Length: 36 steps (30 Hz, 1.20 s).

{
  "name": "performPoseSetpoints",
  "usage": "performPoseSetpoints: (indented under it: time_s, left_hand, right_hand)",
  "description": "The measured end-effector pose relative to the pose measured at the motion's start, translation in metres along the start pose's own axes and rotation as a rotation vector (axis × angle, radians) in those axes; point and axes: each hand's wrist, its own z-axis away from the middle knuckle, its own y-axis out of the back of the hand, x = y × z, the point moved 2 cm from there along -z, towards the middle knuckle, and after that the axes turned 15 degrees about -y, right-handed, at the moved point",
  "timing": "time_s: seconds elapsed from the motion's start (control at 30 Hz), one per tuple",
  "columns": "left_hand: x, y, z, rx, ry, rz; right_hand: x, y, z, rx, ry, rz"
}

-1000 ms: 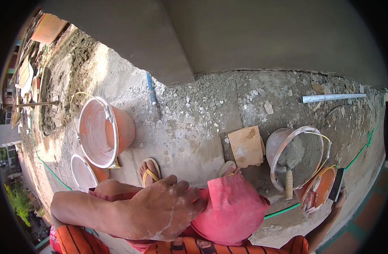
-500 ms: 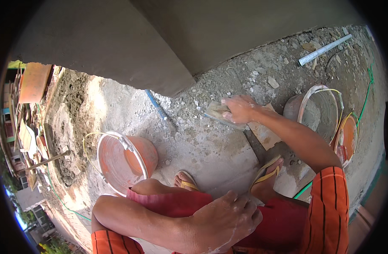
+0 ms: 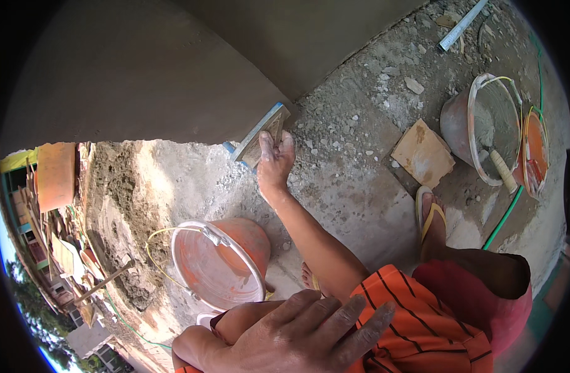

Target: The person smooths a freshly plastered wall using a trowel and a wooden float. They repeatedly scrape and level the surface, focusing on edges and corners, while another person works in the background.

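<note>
My right hand is closed round the handle of a plastering float. The float is flat, with a blue edge, and is tilted up at the lower corner of a smooth grey plastered wall. Whether its face touches the wall I cannot tell. My left hand hovers over my lap by the knee, palm down. Its fingers are stretched and apart, holding nothing, with dried grey smears on them.
An orange bucket stands left of my foot. At right are a bucket of grey mortar with a handled tool and a smaller orange bucket. A brown board, a pale pipe and rubble lie around.
My right hand has carried the float leftward from above the ground to the wall's corner and tipped it up. My left fingers have spread. The view has shifted.
</note>
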Motion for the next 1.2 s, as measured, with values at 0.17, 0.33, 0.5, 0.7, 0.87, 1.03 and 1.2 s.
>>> performPoseSetpoints:
  time_s: [0.17, 0.33, 0.5, 0.7, 0.87, 1.03, 1.2]
  left_hand:
    - [-0.001, 0.009, 0.005, 0.001, -0.006, 0.083]
    - [0.005, 0.013, 0.012, -0.102, 0.131, 0.213]
    - [0.01, 0.029, 0.0, -0.243, 0.132, 0.241]
    - [0.011, 0.022, 0.015, -0.213, 0.193, 0.255]
    - [0.009, 0.015, 0.006, -0.191, 0.156, 0.272]
    - [0.014, 0.02, 0.006, -0.193, 0.204, 0.205]
    - [0.019, 0.015, 0.002, -0.183, 0.141, 0.269]
  right_hand:
    - [-0.047, -0.102, 0.087, -0.152, 0.693, 0.523]
    - [-0.045, -0.095, 0.076, -0.057, 0.689, 0.612]
    - [0.018, 0.036, -0.022, 0.184, -0.235, 0.221]
    - [-0.044, -0.073, 0.058, -0.083, 0.266, 0.403]
    - [-0.097, -0.147, 0.102, -0.253, 0.966, 0.533]
    - [-0.035, -0.033, 0.016, 0.02, 0.304, 0.524]
    - [0.009, 0.061, -0.045, 0.186, -0.071, 0.009]
